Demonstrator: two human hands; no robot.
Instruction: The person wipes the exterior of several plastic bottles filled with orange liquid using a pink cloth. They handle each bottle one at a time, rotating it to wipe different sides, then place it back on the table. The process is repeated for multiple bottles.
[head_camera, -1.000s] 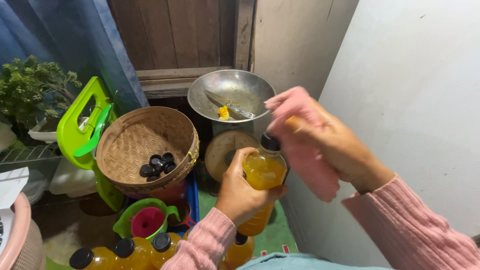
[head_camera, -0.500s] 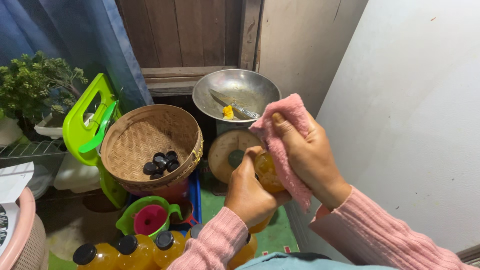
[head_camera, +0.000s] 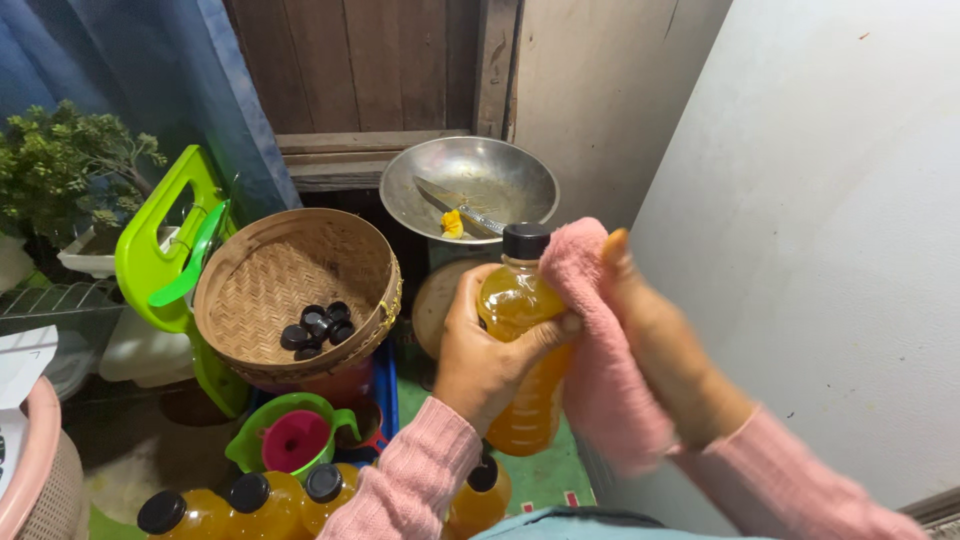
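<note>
My left hand (head_camera: 490, 350) grips a clear plastic bottle (head_camera: 520, 385) of orange-yellow liquid with a black cap (head_camera: 525, 240), held upright in front of me. My right hand (head_camera: 665, 350) holds a pink cloth (head_camera: 600, 360) pressed against the bottle's right side, from the neck down. The right hand is blurred by motion. Both arms wear pink knit sleeves.
A woven basket (head_camera: 300, 275) with several black caps (head_camera: 316, 326) sits left of the bottle. Behind is a metal bowl (head_camera: 470, 185) holding a knife. Filled capped bottles (head_camera: 265, 505) stand at the bottom left beside a green funnel cup (head_camera: 290, 440). A white wall (head_camera: 830, 220) is close on the right.
The cloth slid from covering the bottle's top and front to its right side, uncovering the black cap. The bottle stays in my left hand.
</note>
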